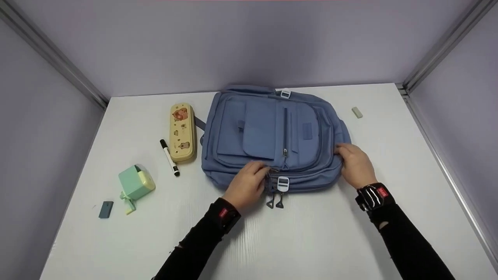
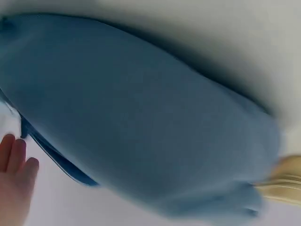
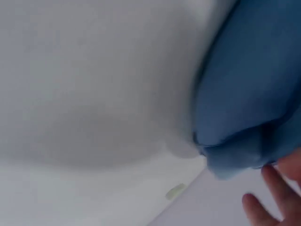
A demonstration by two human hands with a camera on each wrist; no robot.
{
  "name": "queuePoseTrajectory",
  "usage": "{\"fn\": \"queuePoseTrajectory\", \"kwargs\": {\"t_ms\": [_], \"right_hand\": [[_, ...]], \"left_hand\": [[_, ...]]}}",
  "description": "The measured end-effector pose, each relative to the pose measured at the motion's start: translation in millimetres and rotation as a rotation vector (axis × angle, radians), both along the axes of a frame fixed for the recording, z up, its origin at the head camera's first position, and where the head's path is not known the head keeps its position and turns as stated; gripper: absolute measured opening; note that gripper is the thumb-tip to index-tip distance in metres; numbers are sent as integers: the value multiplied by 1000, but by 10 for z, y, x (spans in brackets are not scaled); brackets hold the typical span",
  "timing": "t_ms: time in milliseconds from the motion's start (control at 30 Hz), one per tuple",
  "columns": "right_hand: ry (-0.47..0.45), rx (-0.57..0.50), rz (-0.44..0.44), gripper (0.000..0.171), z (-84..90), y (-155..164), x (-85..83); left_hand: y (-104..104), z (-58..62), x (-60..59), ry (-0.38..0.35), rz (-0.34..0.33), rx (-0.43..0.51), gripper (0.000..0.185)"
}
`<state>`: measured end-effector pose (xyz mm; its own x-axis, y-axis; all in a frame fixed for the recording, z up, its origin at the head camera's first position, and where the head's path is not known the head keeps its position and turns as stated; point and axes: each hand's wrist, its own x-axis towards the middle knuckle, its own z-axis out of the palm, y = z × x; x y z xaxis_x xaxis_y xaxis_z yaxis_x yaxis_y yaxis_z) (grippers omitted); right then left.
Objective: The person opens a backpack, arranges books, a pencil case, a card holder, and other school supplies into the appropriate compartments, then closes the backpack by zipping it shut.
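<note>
- On the desk (image 1: 303, 237), your right hand (image 1: 356, 165) pinches the blue backpack (image 1: 258, 130) at its edge.
- Your left hand (image 1: 246, 186) touches its near side; I cannot tell whether it grips.

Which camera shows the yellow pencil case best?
The head view: the yellow pencil case appears whole, with nothing covering it. The left wrist view catches only part at its right edge; the right wrist view shows none.

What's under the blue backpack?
The blue backpack lies on the white table; a strap pokes out beside the yellow pencil case. Anything else beneath it is covered.
</note>
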<state>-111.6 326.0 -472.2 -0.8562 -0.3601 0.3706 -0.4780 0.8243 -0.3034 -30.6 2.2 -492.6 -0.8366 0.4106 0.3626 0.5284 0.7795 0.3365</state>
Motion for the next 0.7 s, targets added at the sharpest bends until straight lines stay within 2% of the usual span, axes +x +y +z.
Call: {"fn": "queuePoseTrajectory", "kwargs": {"t_ms": [133, 200, 300, 367, 467, 700], "right_hand": [[32, -30, 15, 25, 95, -250, 151], [-23, -50, 30, 21, 139, -460, 262], [-154, -57, 58, 13, 156, -845, 434], [-238, -32, 61, 12, 133, -1083, 530], [-297, 26, 44, 19, 64, -1362, 620], [-226, 138, -9, 36, -82, -1633, 677]], "left_hand": [[-289, -5, 39, 68, 104, 68, 36], [-405, -26, 60, 70, 157, 59, 37], [-532, -70, 97, 29, 211, 17, 38], [-565, -97, 114, -15, 226, -7, 39], [-559, -123, 133, -52, 238, -32, 39], [-441, -147, 157, -45, 297, -65, 35]]}}
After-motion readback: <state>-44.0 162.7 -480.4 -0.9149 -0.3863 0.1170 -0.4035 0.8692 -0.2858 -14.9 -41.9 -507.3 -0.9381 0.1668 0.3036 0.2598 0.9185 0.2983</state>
